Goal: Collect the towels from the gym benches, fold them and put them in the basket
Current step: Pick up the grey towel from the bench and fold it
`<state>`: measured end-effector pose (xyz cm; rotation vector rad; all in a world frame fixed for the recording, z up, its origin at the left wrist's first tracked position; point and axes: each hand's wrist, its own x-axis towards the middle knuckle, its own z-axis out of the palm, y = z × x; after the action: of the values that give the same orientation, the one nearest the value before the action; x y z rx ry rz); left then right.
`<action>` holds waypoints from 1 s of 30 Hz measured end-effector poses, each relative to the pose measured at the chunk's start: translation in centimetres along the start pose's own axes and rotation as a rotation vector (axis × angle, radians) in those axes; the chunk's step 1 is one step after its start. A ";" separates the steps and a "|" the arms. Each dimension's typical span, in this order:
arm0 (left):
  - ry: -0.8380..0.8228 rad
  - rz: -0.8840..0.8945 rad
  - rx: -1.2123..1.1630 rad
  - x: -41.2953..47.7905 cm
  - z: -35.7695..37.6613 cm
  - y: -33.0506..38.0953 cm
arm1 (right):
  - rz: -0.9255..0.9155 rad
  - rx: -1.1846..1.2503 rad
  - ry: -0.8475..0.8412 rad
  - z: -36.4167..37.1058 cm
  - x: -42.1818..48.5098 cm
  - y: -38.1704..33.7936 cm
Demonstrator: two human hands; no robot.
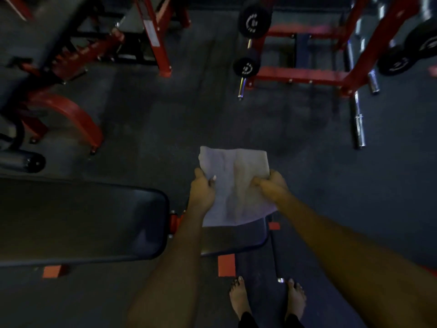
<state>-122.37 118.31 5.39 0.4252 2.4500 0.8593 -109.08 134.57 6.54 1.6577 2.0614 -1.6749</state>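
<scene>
Pale towel (236, 166), soft and creased, folded to a rough rectangle, held in the air at centre frame, over the near end of a bench. Pinched at its left edge by the left hand (203, 192), thumb on top; gripped at its right edge by the right hand (272, 185), fingers (260, 183) curled into the cloth. Just below, a small dark padded seat (238, 242) with rounded corners; at lower left, the long black padded tabletop (82, 221), smooth and faintly glossy. Bare feet (240, 299) at bottom centre on the dark speckled rubber floor (153, 119). Red steel frames (298, 75) across the top; round black weight plates (254, 20) and a chrome bar (358, 124) at upper right.
</scene>
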 end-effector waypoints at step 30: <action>-0.492 0.977 -0.017 -33.3 24.2 39.8 | -0.091 0.457 0.876 -45.9 -29.2 24.2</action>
<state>-76.71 145.43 26.79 1.6725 1.7017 0.9598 -53.56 143.78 26.04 2.9021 2.1316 -1.7181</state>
